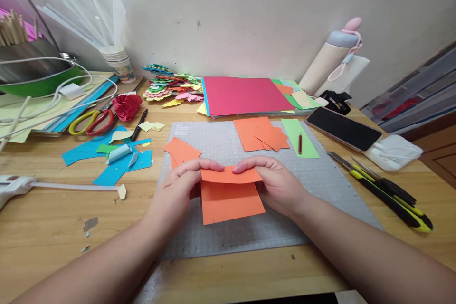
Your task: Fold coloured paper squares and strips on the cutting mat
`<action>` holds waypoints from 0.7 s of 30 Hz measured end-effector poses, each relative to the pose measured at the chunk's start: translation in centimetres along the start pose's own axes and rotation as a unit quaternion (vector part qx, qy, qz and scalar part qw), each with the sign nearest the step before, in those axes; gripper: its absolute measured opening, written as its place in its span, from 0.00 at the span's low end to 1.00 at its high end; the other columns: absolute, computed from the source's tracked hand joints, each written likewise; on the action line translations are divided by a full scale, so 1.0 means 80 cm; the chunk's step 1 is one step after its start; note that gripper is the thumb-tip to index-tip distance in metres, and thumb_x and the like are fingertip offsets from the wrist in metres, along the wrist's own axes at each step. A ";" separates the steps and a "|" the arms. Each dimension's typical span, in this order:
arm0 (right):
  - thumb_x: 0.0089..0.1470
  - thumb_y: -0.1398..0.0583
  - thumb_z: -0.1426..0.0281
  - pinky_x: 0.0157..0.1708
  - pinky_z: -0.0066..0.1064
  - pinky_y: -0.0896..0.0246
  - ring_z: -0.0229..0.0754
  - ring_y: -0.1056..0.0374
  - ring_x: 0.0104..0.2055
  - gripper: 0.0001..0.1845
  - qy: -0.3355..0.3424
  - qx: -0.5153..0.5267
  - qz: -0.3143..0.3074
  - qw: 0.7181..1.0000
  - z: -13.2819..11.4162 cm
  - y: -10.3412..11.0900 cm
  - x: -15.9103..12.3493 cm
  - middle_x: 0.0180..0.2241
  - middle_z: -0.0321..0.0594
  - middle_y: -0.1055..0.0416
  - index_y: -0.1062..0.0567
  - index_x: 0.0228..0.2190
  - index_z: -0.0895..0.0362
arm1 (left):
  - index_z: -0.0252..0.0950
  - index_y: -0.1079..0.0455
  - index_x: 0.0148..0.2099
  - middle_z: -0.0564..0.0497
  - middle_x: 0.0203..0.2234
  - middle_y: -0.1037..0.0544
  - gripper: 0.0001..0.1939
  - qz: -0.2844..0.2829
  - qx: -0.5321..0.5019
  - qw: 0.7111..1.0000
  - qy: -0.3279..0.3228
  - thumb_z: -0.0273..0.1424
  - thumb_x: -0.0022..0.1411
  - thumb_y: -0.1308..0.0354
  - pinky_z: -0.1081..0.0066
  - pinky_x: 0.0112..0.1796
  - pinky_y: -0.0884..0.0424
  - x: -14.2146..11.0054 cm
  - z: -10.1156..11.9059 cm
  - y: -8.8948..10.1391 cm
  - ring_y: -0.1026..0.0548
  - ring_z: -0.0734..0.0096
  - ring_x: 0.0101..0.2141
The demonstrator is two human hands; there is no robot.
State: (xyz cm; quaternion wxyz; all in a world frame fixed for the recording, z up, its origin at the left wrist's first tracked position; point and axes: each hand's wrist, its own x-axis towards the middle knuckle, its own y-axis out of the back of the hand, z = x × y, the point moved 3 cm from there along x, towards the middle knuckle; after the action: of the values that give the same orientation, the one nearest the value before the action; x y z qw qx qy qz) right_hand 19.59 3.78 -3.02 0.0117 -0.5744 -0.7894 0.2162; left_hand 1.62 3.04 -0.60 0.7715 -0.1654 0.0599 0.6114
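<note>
Both hands hold one sheet of orange paper (233, 202) above the grey cutting mat (285, 228). Its far edge is bent over toward me in a flap. My left hand (187, 178) pinches the flap's left end, and my right hand (276, 180) pinches the right end, index fingers lying along the top. The fingers underneath are hidden by the paper. Beyond my left hand lie smaller orange paper pieces (183, 149). More orange sheets (251, 133) rest farther back on the mat, beside a green paper strip (304, 140) with a short dark red pencil (300, 144) on it.
On the left are blue paper scraps (124, 166), scissors (101, 122), a black pen (138, 125) and a glue gun (16, 187). A red card stack (245, 97) stands at the back. To the right lie a phone (344, 128) and a yellow-black utility knife (384, 194).
</note>
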 end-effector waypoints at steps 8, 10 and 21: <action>0.48 0.47 0.77 0.35 0.34 0.36 0.40 0.30 0.35 0.16 0.109 -0.176 -0.015 0.978 -0.014 -0.006 -0.011 0.33 0.36 0.24 0.23 0.32 0.52 | 0.39 0.35 0.45 0.53 0.32 0.28 0.19 -0.024 0.050 0.998 0.001 0.35 0.52 0.37 0.72 0.30 0.32 0.001 -0.002 -0.004 0.28 0.71 0.30; 0.50 0.48 0.74 0.27 0.32 0.38 0.38 0.33 0.27 0.13 0.091 -0.134 -0.013 0.987 -0.015 -0.007 -0.014 0.30 0.36 0.25 0.28 0.38 0.53 | 0.39 0.37 0.47 0.55 0.28 0.31 0.18 -0.025 0.093 0.995 -0.019 0.34 0.54 0.39 0.73 0.27 0.35 -0.002 -0.003 -0.006 0.30 0.73 0.27; 0.52 0.45 0.74 0.25 0.25 0.43 0.33 0.40 0.26 0.05 0.147 -0.365 -0.027 0.919 -0.020 -0.026 -0.025 0.24 0.32 0.34 0.31 0.25 0.56 | 0.39 0.33 0.42 0.55 0.26 0.29 0.09 -0.046 0.289 0.946 -0.137 0.30 0.57 0.45 0.73 0.28 0.34 -0.020 -0.004 -0.020 0.32 0.74 0.27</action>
State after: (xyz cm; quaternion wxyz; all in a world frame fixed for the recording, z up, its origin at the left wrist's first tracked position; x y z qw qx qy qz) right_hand 18.79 1.95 -0.39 -0.0774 -0.5422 -0.8184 -0.1742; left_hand 2.77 1.16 -0.15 0.8143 0.1478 0.1199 0.5484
